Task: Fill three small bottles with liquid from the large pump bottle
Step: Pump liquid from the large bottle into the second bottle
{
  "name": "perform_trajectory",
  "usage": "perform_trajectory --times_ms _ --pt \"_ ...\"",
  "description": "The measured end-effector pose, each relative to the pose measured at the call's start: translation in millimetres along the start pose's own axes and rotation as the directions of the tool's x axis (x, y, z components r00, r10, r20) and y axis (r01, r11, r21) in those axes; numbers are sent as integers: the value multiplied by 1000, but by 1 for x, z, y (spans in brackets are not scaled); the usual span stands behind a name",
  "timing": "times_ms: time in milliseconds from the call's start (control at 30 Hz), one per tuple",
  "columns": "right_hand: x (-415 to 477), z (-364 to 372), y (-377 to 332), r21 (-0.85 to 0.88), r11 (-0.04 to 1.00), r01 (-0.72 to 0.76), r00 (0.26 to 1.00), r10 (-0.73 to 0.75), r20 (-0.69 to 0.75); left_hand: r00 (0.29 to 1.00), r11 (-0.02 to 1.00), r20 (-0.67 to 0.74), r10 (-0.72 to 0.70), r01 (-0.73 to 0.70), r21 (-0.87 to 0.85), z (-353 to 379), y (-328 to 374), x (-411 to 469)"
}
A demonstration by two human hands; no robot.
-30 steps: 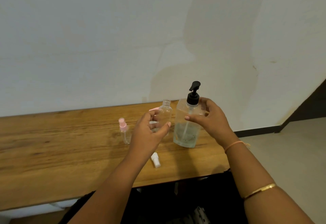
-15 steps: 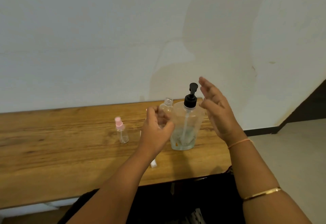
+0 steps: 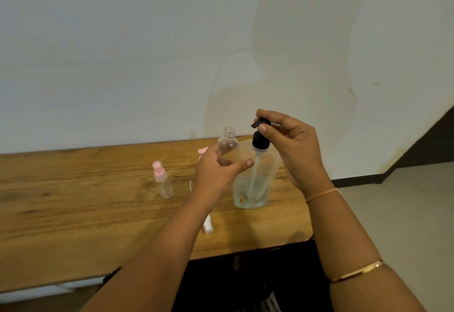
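The large clear pump bottle [image 3: 253, 186] stands on the wooden table [image 3: 73, 213], with a little liquid at its bottom. My right hand [image 3: 294, 149] pinches its black pump head [image 3: 260, 139] from above. In my left hand [image 3: 216, 176] I hold a small clear uncapped bottle [image 3: 229, 141] upright, just left of the pump; the thumb touches the large bottle's side. A second small bottle with a pink sprayer [image 3: 162, 184] stands further left. A pink cap [image 3: 203, 150] peeks out behind my left hand, its bottle hidden.
A white sprayer top [image 3: 207, 227] lies on the table beside my left forearm. The table's right edge is close to the large bottle, with floor [image 3: 405, 213] beyond it. A white wall stands directly behind the table.
My right hand left the large bottle's body, rose open, then came down onto the pump head. My left hand brought the small uncapped bottle closer to the pump.
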State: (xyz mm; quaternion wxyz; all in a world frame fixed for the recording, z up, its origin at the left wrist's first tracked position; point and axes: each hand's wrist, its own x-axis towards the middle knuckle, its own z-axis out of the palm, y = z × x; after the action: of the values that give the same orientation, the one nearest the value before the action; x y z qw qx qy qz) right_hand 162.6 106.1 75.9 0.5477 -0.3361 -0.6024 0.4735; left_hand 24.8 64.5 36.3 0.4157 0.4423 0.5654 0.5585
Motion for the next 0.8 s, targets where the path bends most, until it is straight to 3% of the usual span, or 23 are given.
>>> perform_trajectory --times_ms 233,400,600,800 --pt "-1 10 3 -97 992 75 991 -85 -100 1000 998 12 22 -23 54 0 1 -2" --pt "-6 10 2 -167 979 118 987 -134 -87 997 982 22 70 -73 172 1 5 -3" --pt "-9 12 2 -418 860 294 931 -357 -78 963 917 65 262 -269 296 -5 14 -8" --pt "-10 13 6 -498 812 305 915 -394 -83 947 842 61 315 -308 443 -13 13 -8"
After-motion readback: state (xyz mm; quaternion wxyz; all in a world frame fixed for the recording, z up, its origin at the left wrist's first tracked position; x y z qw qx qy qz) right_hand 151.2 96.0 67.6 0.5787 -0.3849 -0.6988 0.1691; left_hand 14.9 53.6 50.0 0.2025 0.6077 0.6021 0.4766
